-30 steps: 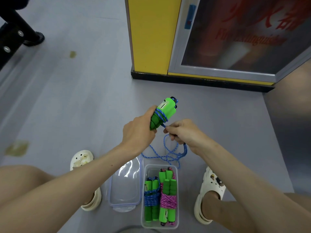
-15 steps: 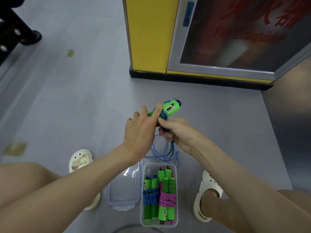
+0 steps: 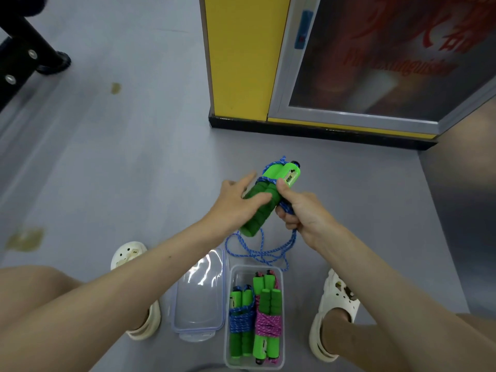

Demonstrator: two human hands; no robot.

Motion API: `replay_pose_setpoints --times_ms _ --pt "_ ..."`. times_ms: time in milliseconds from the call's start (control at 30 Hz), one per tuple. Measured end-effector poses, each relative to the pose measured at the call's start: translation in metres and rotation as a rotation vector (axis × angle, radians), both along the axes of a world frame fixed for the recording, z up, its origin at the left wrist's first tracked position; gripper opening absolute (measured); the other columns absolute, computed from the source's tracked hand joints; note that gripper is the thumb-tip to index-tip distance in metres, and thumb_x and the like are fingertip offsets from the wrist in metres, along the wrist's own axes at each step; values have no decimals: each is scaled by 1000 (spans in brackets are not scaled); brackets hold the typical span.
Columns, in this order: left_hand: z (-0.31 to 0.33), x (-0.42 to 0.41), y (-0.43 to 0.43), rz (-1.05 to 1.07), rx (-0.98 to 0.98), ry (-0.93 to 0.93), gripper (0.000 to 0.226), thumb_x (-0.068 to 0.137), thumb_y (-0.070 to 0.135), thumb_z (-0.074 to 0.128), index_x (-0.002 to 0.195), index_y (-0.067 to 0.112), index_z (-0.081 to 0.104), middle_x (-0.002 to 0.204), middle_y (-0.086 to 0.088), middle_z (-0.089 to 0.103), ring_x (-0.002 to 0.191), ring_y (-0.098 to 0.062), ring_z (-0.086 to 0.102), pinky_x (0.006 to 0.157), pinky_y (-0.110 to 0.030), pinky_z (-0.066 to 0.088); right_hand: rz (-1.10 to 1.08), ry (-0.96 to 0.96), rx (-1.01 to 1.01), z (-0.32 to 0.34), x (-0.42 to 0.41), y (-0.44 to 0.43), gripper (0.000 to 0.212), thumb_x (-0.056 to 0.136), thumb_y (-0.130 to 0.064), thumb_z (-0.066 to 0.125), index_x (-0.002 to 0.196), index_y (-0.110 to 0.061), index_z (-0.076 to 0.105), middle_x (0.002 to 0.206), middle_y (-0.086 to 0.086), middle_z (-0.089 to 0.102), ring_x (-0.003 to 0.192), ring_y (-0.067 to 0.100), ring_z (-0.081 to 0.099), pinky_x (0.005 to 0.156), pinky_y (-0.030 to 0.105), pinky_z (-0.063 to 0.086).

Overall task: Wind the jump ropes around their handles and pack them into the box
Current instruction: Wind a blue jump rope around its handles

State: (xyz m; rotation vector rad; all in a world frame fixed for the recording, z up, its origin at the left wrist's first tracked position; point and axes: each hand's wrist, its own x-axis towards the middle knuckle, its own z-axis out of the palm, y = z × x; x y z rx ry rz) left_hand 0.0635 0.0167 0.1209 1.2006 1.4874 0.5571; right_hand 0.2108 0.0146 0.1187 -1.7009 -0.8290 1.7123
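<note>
A pair of green jump rope handles (image 3: 256,218) is held together above the grey floor, tilted up to the right, with a few turns of blue rope near their top. My left hand (image 3: 233,202) holds the handles from the left, one finger lying across the foam and the index finger stretched out. My right hand (image 3: 300,213) grips the blue rope beside the handles, thumb against them. The loose blue rope (image 3: 257,252) hangs down and coils on the floor. Below stands the clear plastic box (image 3: 256,267), holding a blue-wound rope (image 3: 241,320) and a pink-wound rope (image 3: 268,322).
The box's clear lid (image 3: 198,304) lies on the floor to the left of it. My white clogs (image 3: 128,253) (image 3: 335,302) flank the box and lid. A yellow cabinet (image 3: 241,63) with a glass door stands ahead. A black frame leg (image 3: 26,55) sits far left.
The handles have tipped so their foam ends show below my hands. My left hand's fingers have loosened and spread, and my right hand has brought the rope round to the handles' right side.
</note>
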Motion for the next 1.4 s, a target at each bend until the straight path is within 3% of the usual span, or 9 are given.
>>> replay_pose_setpoints --times_ms 100,200,333,500,667,800,1067,1233,1400 --pt "5 -15 9 53 -244 -203 64 82 38 70 139 26 42 115 -2 62 86 -14 64 59 -24 48 51 80 26 3 0 1 42 92 -46 53 72 -9 56 51 2 50 34 6 27 39 19 25" --pt "6 -22 5 -36 -452 -430 58 73 37 72 123 13 58 101 -7 71 85 -23 70 63 -29 55 78 139 41 4 -1 2 43 91 -46 53 77 -6 58 51 3 48 35 6 26 39 18 25" --pt "4 -23 3 -40 -459 -504 53 69 22 75 118 10 59 98 -12 72 85 -31 71 68 -35 58 103 88 23 3 -3 1 47 91 -49 52 77 -4 58 50 3 48 36 8 28 41 20 28" --pt "-2 -21 5 -3 -133 -135 50 73 7 80 117 15 57 96 -7 70 78 -21 68 72 -33 58 149 -183 10 3 -5 -2 52 93 -48 51 75 -3 68 48 2 51 37 9 35 42 21 34" --pt "-10 -23 4 -115 113 230 59 68 23 82 121 27 55 100 1 67 90 -22 64 83 -42 54 216 -225 0 2 -3 -3 34 91 -35 60 87 -2 70 53 2 51 41 9 35 43 20 32" --pt "-7 -21 -1 -202 217 479 65 74 30 76 131 35 47 103 6 65 90 -21 61 75 -31 49 279 -288 2 -1 -6 -6 16 89 -19 64 85 -4 69 54 1 50 45 10 34 43 19 28" --pt "-9 -16 -1 -243 310 616 65 79 33 72 136 34 41 104 -1 67 88 -27 63 70 -32 48 219 -244 -26 -2 -7 -5 24 96 -18 54 84 -1 66 53 5 54 32 5 36 39 19 32" --pt "-18 -24 -5 -257 407 905 51 85 34 65 131 28 44 99 -6 66 89 -31 62 63 -30 36 306 -245 -9 -2 -5 -7 22 90 -22 63 80 -4 70 48 3 56 36 7 36 42 19 32" --pt "-16 -20 -10 -345 499 1143 49 91 25 58 135 22 36 94 -2 65 75 -26 57 48 -28 23 269 -179 -8 -5 -11 -4 21 95 -17 55 87 -5 70 54 2 55 40 7 33 42 19 27"
